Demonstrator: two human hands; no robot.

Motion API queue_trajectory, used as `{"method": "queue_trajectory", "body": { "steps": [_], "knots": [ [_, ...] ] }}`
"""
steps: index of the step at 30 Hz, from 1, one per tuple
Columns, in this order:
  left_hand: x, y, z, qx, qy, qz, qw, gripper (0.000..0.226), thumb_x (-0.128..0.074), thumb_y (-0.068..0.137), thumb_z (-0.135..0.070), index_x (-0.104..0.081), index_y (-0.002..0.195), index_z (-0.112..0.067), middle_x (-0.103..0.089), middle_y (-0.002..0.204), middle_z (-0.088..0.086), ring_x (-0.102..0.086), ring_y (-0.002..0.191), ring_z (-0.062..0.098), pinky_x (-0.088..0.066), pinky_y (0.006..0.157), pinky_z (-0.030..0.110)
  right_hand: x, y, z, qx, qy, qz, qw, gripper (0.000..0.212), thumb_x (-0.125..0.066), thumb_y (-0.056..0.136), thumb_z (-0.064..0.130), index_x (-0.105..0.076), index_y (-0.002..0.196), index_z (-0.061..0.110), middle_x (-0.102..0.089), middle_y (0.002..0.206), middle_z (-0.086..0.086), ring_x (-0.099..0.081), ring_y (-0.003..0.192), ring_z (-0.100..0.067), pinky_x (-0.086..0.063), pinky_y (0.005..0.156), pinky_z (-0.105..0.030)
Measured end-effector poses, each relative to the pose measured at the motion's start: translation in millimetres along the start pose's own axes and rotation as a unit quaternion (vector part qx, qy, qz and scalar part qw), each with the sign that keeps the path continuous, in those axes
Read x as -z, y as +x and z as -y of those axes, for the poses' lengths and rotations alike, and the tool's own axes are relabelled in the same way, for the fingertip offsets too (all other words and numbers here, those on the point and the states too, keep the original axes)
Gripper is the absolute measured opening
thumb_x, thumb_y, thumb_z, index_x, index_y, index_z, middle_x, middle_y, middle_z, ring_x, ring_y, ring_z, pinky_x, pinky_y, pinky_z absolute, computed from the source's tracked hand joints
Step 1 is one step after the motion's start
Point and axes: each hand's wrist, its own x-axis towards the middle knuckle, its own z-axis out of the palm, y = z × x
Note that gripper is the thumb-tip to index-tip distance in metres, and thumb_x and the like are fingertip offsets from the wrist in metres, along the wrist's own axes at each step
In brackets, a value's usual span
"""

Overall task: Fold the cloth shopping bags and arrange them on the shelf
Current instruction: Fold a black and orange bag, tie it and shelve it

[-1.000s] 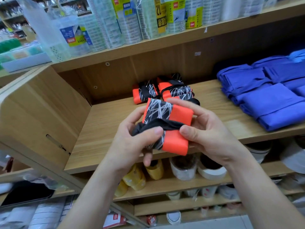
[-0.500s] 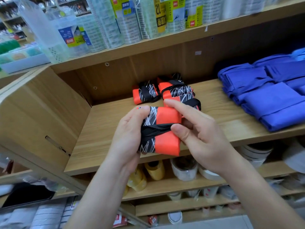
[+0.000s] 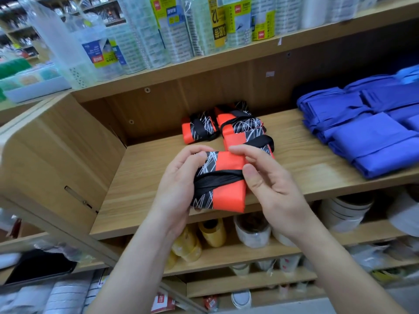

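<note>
We hold one orange-and-black patterned cloth shopping bag (image 3: 226, 191), folded into a compact rectangle, just above the front edge of the light wooden shelf (image 3: 145, 177).

**Hand state**
- The left hand (image 3: 176, 184) grips the bag's left side, with fingers curled over its top edge at 11 o'clock.
- The right hand (image 3: 272, 186) pinches the right side. The thumb rests on the black handle strap (image 3: 217, 177) and the index finger lies over the top edge at 1 o'clock. The other fingers hang loose.

**Change**
- A second ago the bag sat tilted, and the left thumb pressed the loose strap end down.
- The strap now runs flat around the bag's middle.
- The bag sits square between the hands and has moved up towards the shelf board.
- We judge folding and binding complete for this bag. Placement is the step in hand.

**Surroundings**
- Several finished orange-and-black bundles (image 3: 199, 130) lie on the shelf at 12 o'clock from the held bag, near the back panel (image 3: 163, 109). The nearest one sits just behind the right index finger.
- A stack of folded blue cloth bags (image 3: 374, 137) occupies the shelf at 2 o'clock, well apart.

**Next move**
- Set the bag on the bare board at 11 o'clock, beside the front bundle.
- Release the strap last. We expect it may slip loose if the pinch opens early.
</note>
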Motion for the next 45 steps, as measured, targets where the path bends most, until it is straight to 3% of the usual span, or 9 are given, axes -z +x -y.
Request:
{"method": "queue_trajectory", "body": {
  "steps": [4,9,13,15,19,24,32,36,45],
  "knots": [
    [17.4,1.3,0.7,0.012,-0.008,0.068,0.998,0.021,-0.067,0.085,-0.034,-0.063,0.105,-0.029,-0.07,0.092,0.001,-0.068,0.069,0.015,-0.048,0.045,0.024,4.6,3.8,6.9,-0.015,-0.067,-0.009,0.998,0.034,-0.048,0.097,0.036,-0.056,0.131,0.039,-0.061,0.11,0.013,-0.062,0.098,-0.012,-0.051,0.082,-0.02],
    [49.3,30.0,-1.5,-0.02,0.074,-0.097,0.992,0.01,-0.058,0.096,-0.035,-0.06,0.105,-0.038,-0.07,0.094,-0.005,-0.069,0.068,0.01,-0.049,0.048,0.029,27.3,14.1,7.9,0.018,-0.317,-0.082,0.945,0.043,-0.053,0.094,0.038,-0.052,0.137,0.034,-0.055,0.118,0.011,-0.051,0.106,-0.009,-0.041,0.091,-0.023],
    [58.4,65.4,10.0,-0.01,0.162,-0.091,0.983,0.015,-0.052,0.1,-0.032,-0.054,0.115,-0.033,-0.064,0.096,-0.005,-0.066,0.063,0.001,-0.049,0.048,0.023,41.1,30.9,0.4,-0.089,-0.404,-0.033,0.91,0.069,-0.059,0.083,0.053,-0.032,0.146,0.045,-0.04,0.142,0.004,-0.035,0.127,-0.02,-0.031,0.104,-0.033],
    [53.7,81.9,15.9,-0.015,0.203,-0.071,0.977,0.019,-0.051,0.101,-0.03,-0.05,0.12,-0.031,-0.063,0.103,-0.003,-0.066,0.075,0.001,-0.051,0.06,0.019,43.3,37.6,-4.3,-0.132,-0.413,0.003,0.901,0.085,-0.065,0.077,0.058,-0.018,0.148,0.051,-0.03,0.152,0.002,-0.031,0.135,-0.024,-0.03,0.111,-0.039],
    [40.6,104.1,21.7,-0.027,0.214,-0.065,0.974,0.021,-0.051,0.101,-0.024,-0.046,0.121,-0.024,-0.061,0.117,0.008,-0.06,0.107,0.025,-0.05,0.096,0.04,41.0,48.5,-12.8,-0.155,-0.434,0.038,0.887,0.101,-0.072,0.069,0.066,-0.006,0.145,0.058,-0.023,0.157,0.003,-0.032,0.14,-0.026,-0.035,0.11,-0.052],
    [32.8,118.9,25.6,0.001,0.219,-0.082,0.972,0.028,-0.056,0.099,-0.028,-0.045,0.124,-0.025,-0.062,0.119,0.011,-0.061,0.11,0.031,-0.047,0.099,0.049,40.6,47.1,-20.3,-0.141,-0.481,0.024,0.865,0.094,-0.073,0.068,0.06,-0.022,0.147,0.048,-0.037,0.145,0.004,-0.04,0.13,-0.025,-0.039,0.105,-0.042],
    [33.0,124.4,29.9,-0.034,0.411,-0.146,0.899,0.039,-0.05,0.093,-0.05,-0.047,0.13,-0.038,-0.051,0.118,0.01,-0.05,0.118,0.03,-0.038,0.1,0.036,74.6,55.9,-10.3,-0.16,-0.294,0.116,0.935,0.078,-0.078,0.076,0.024,-0.041,0.136,0.057,-0.052,0.129,0.018,-0.052,0.116,0.004,-0.039,0.104,-0.021],
    [39.1,114.6,32.0,-0.086,0.389,-0.149,0.905,0.044,-0.057,0.092,-0.045,-0.046,0.134,-0.037,-0.05,0.125,0.009,-0.045,0.124,0.026,-0.036,0.107,0.037,75.0,51.2,-11.8,-0.141,-0.25,0.036,0.957,0.063,-0.074,0.082,0.026,-0.045,0.127,0.06,-0.054,0.115,0.034,-0.055,0.106,0.009,-0.042,0.087,-0.015],
    [38.0,93.9,35.2,-0.11,0.391,-0.079,0.91,0.054,-0.067,0.088,-0.038,-0.045,0.137,-0.035,-0.045,0.133,0.006,-0.047,0.118,0.017,-0.032,0.1,0.025,48.4,65.3,-18.8,-0.151,-0.366,0.015,0.918,0.053,-0.056,0.096,0.041,-0.047,0.144,0.021,-0.042,0.152,0.008,-0.037,0.139,-0.008,-0.026,0.114,-0.025]
  ]
}}
